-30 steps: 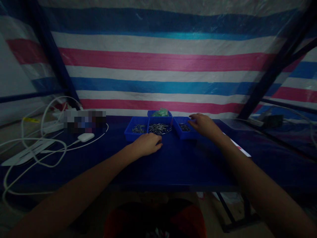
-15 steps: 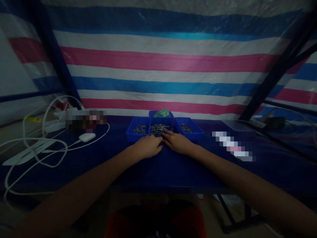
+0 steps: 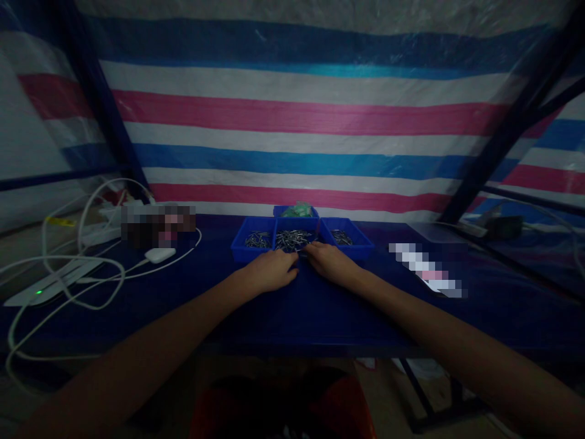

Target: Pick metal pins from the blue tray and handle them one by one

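Three blue bins stand side by side, with slim shiny metal pieces in each; the dim light hides their exact kind. My left hand (image 3: 273,270) is at the front edge of the middle bin (image 3: 315,225), fingers curled inward and thumb below. Just to its right, my right hand (image 3: 329,261) reaches over the same bin's front right corner with its fingertips drawn together. Whatever either hand holds is too small or too hidden to name. A heap of metal pieces (image 3: 291,238) lies right beyond my fingers. More pieces fill the left bin (image 3: 238,242) and the right bin (image 3: 361,239).
Behind the middle bin, another blue bin holds green plastic bags (image 3: 298,210). White cables (image 3: 122,274) and a white adapter (image 3: 159,254) spread over the table's left side. A blurred-out flat item (image 3: 425,268) lies on the right. Striped sheeting (image 3: 297,116) hangs behind the table.
My right hand has drawn its fingers back from the metal pieces toward the bin's front edge and closed them more. A small gap now parts it from my left hand, which has barely moved.
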`<state>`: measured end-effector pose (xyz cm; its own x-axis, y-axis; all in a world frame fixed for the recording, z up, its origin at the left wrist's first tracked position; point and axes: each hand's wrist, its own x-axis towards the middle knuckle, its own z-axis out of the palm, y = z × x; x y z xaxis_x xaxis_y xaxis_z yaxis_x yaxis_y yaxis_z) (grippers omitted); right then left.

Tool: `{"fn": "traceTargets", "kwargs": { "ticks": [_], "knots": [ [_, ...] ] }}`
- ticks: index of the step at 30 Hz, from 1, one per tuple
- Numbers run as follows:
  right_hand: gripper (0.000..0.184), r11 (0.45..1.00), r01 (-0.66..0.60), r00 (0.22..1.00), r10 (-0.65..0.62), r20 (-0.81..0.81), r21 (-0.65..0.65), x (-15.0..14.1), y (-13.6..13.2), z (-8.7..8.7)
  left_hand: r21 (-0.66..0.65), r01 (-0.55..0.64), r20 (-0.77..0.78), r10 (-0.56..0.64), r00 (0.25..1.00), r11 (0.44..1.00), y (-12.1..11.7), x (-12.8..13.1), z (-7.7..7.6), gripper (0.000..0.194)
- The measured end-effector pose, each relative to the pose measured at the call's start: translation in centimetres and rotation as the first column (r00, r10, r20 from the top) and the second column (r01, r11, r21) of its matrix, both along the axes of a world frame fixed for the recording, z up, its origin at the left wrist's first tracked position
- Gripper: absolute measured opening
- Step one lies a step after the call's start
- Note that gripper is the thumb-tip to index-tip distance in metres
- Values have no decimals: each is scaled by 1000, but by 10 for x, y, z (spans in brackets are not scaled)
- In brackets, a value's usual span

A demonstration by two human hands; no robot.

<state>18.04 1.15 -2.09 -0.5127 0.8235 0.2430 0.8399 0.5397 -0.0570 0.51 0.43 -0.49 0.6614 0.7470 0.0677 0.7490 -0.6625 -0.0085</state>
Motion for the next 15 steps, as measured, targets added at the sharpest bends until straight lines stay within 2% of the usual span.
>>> {"fn": "traceTargets", "kwargs": {
  "ticks": [7, 12, 15],
  "knots": [
    [25, 997, -42, 994, 49, -102, 70, 10, -9, 7, 36, -55, 39, 53, 998, 998, 1, 1, -4, 31],
    [23, 976, -217, 967, 219, -130, 28, 14, -14, 16, 67, -59, 39, 57, 998, 996, 1, 2, -4, 29],
    [22, 963, -270, 954, 264, -140, -22, 13, -16, 18, 89, -58, 41, 55, 998, 994, 2, 1, -4, 28]
  ]
}}
